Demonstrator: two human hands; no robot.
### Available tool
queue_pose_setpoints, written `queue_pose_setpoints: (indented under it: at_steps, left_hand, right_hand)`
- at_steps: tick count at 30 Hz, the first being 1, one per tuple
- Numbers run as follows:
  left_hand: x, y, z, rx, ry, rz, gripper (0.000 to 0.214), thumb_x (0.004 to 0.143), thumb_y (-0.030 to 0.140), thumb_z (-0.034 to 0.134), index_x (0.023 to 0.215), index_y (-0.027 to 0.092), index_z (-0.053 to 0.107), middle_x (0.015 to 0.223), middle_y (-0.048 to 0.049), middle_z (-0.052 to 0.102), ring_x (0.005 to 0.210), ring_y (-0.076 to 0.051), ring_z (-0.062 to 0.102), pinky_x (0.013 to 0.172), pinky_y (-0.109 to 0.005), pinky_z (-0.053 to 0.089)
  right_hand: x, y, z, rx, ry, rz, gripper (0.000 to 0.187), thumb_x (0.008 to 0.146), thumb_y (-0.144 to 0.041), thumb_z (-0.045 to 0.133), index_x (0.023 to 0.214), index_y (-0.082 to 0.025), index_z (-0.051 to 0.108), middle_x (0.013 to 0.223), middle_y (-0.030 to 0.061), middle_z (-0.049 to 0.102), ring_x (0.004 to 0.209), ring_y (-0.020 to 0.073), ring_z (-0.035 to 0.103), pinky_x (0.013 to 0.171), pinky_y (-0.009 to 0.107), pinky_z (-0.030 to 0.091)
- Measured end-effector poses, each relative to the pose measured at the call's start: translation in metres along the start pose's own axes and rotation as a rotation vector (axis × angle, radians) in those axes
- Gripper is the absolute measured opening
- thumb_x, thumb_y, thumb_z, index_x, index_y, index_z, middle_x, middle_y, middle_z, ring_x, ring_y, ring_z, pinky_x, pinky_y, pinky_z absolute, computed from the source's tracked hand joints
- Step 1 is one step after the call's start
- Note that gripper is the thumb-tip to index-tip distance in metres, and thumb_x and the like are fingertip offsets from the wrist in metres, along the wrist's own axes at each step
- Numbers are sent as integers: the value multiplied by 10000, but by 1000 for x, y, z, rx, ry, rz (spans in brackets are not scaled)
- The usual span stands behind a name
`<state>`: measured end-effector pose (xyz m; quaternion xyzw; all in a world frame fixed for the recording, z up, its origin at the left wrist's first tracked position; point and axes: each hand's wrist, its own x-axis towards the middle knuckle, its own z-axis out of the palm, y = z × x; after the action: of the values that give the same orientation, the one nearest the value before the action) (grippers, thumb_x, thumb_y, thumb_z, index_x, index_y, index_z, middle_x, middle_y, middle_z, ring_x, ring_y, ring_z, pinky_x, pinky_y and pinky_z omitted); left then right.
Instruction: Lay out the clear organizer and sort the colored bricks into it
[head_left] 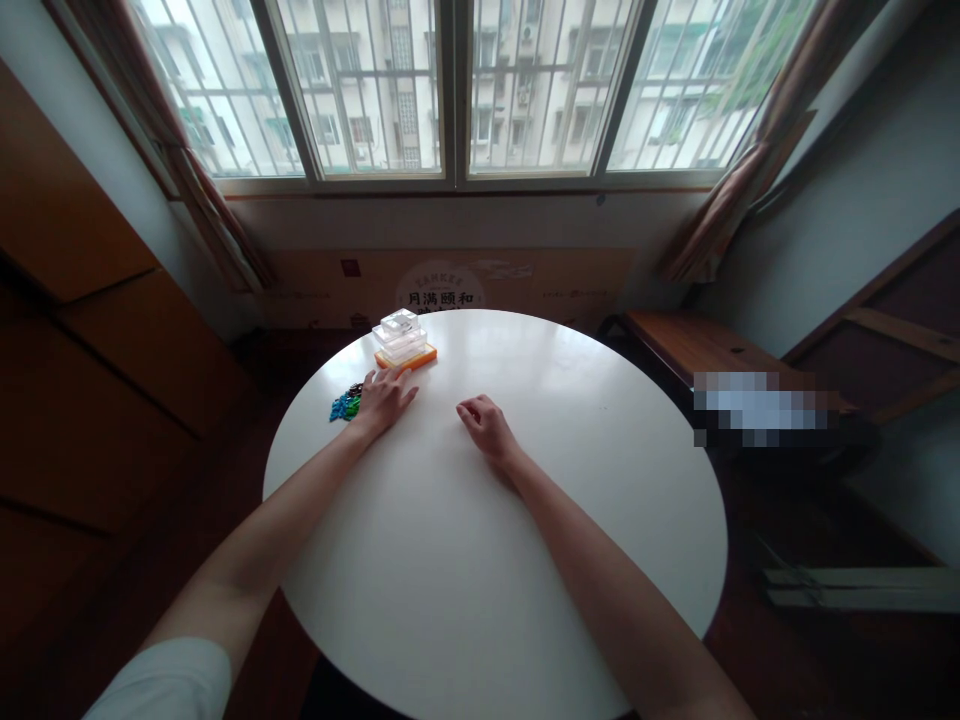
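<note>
Sleeve point(169, 675), white, on the left forearm point(255, 545) at lower left. Round white table point(420, 580) spans the middle. Right hand point(486, 428) rests on it near centre, fingers curled into a loose fist; no object shows, palm hidden. Left hand point(385, 400) lies to its left, palm down, fingers moderately spread, no object visibly gripped; underside hidden. Small blue, green and dark pieces point(345, 404) heap just beside it, partly covered. Just beyond: orange tray point(428, 358) under stacked clear plastic boxes point(402, 337); left fingertips at its front edge, contact uncertain. Risk, as judged: an outward sweep of the left hand could scatter pieces over the nearby rim; a forward bump could topple the stack. Farther: printed cardboard panel point(577, 275), then barred window point(375, 100).
</note>
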<state>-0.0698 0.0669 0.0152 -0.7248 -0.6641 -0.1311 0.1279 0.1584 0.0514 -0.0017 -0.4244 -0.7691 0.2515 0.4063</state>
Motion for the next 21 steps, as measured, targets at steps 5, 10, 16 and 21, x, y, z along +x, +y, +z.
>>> queue_pose_setpoints:
  at_steps: [5,10,16,21]
  left_hand:
    - [4,2,1,67,-16,-71,511,887,459,359,1275,150,479,1254,-149,553,1171,-296,454,1049,-453,195]
    - [16,-4,-1,110,-89,-154,550,872,498,348,1243,117,488,1250,-183,546,1155,-330,449,1022,-506,197]
    - [36,-11,-3,97,-204,-333,624,846,535,363,1296,110,433,1282,-207,511,1159,-367,438,961,-539,257]
    - [42,4,3,71,-112,-208,575,853,528,351,1247,131,489,1262,-183,519,1164,-346,435,958,-475,286]
  right_hand:
    - [0,0,0,-5,-6,5,214,871,-271,493,813,-148,659,773,19,526,655,109,510,690,237,410]
    - [-1,2,3,-11,-7,-1,215,873,-275,495,809,-151,658,775,15,522,674,107,514,700,231,406]
    - [-1,2,2,-25,-28,2,233,878,-285,486,791,-150,654,791,21,525,674,106,512,700,230,406]
    - [-1,2,2,-24,-26,-3,217,871,-273,497,792,-148,655,786,20,528,674,104,510,700,227,409]
